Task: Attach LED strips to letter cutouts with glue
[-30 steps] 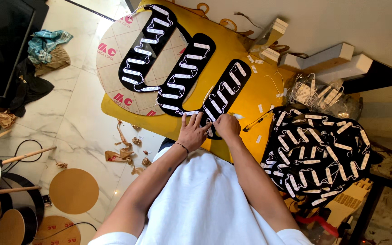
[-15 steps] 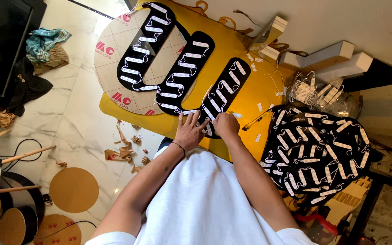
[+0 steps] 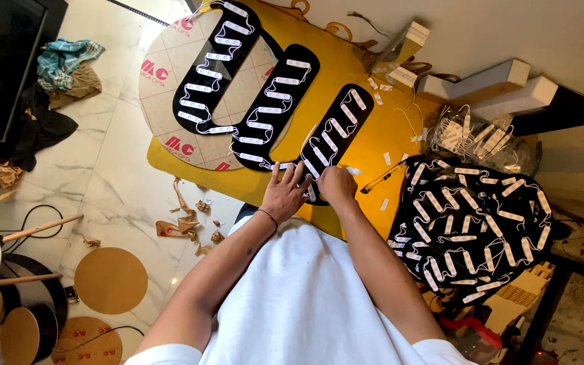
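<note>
Three long black panels lined with small white light modules lie on a yellow table [image 3: 366, 149]. My left hand [image 3: 284, 192] rests flat with fingers spread on the near end of the rightmost black panel [image 3: 336, 132]. My right hand [image 3: 336, 185] is curled beside it, pinching at a white module at that same panel end; what its fingers grip is hidden. The middle panel [image 3: 273, 108] and the far-left panel [image 3: 214, 64] lie untouched, the left one on a round brown-papered disc [image 3: 163, 88].
A black heap of more module-covered panels [image 3: 474, 226] sits at my right, with a clear bag of modules [image 3: 481, 138] behind it. White blocks [image 3: 501, 84] lie at the far right. Torn brown paper scraps [image 3: 184, 220] litter the marble floor; round discs [image 3: 111, 280] lie lower left.
Both hands stay at the near end of the rightmost panel; they have shifted only slightly.
</note>
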